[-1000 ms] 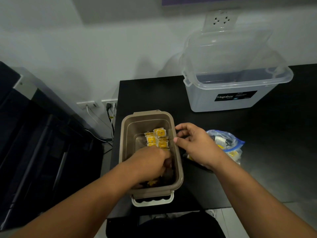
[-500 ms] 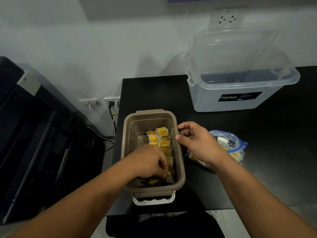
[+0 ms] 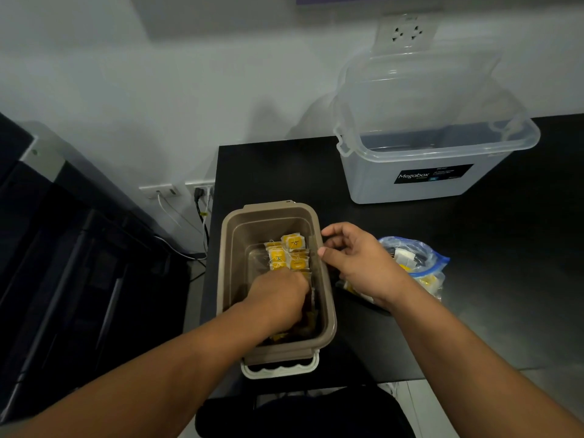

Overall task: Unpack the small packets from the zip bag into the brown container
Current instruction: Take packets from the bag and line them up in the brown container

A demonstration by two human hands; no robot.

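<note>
A person's left hand point(image 3: 278, 298) reaches down into the brown container point(image 3: 226, 279) on a black bench point(image 3: 489, 248), fingers buried among the small yellow packets point(image 3: 292, 248). Whether it grasps any cannot be told. The right hand point(image 3: 357, 263) holds the container's right rim with curled fingers and thumb. The zip bag point(image 3: 423, 263), with packets inside, lies just beside that hand. 1 clear storage box point(image 3: 373, 184) marked "Megabox" stands behind, against the wall.
</note>
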